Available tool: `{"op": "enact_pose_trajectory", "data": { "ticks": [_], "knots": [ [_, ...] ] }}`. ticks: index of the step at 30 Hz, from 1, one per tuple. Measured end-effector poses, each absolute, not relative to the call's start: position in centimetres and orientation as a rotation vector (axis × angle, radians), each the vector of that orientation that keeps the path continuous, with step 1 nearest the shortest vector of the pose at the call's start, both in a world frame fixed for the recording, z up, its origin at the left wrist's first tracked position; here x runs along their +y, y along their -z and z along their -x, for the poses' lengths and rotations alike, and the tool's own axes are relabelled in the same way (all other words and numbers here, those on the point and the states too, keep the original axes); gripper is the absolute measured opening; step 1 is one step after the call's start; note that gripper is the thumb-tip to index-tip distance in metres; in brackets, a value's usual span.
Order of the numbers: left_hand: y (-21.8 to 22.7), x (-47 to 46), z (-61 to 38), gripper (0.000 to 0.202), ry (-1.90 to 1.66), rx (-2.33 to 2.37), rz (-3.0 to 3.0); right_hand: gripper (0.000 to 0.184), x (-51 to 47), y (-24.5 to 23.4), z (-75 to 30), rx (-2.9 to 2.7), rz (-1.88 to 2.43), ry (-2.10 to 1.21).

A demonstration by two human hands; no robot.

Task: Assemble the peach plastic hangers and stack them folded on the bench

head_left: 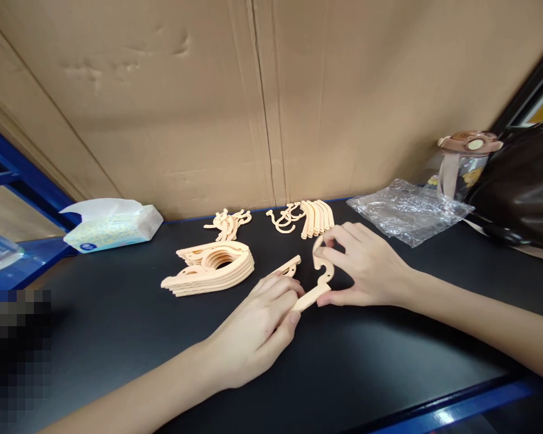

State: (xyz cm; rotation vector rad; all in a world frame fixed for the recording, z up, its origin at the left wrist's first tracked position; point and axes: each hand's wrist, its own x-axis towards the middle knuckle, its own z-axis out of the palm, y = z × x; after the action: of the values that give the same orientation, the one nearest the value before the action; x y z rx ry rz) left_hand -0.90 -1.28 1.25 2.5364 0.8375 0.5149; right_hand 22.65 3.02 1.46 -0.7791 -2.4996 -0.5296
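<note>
Left grip (262, 316), right grip (366, 268) atop hanger (311, 296)

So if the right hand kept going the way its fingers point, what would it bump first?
The right hand likely meets the peach strip by the left hand, then the hanger stack; depth is unclear.

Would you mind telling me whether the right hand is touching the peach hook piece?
Touching. The head view shows the right hand pinching the peach hook piece between its thumb and fingertips, with no gap between them.
</note>
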Motion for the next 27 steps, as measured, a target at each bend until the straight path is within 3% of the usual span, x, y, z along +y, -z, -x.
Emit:
{"op": "enact_pose_trajectory", "data": {
  "ticks": [4,9,12,15,19,27],
  "knots": [
    [-1.6,-1.4,0.9,0.031,-0.523,0.804,-2.515,0.049,2.7,-1.4,-22.6,-2.545,0.785,0.498],
    [-1.9,-1.4,0.8,0.028,-0.513,0.775,-2.480,0.040,2.3,-1.3,-22.3,-2.568,0.761,0.149],
    [-1.8,-1.4,0.9,0.026,-0.479,0.729,-2.504,0.048,2.3,-1.4,-22.3,-2.607,0.749,-0.190],
    [-1.6,-1.5,0.9,0.024,-0.451,0.721,-2.564,0.044,2.5,-1.6,-22.5,-2.652,0.715,-0.489],
    [-1.2,-1.5,0.9,0.020,-0.493,0.899,-2.597,0.044,2.9,-2.2,-23.0,-2.607,0.803,-0.570],
    [0.3,-1.2,1.4,0.052,-0.487,1.192,-2.547,0.040,2.6,-4.2,-24.0,-2.722,0.998,-0.606]
  ]
}}
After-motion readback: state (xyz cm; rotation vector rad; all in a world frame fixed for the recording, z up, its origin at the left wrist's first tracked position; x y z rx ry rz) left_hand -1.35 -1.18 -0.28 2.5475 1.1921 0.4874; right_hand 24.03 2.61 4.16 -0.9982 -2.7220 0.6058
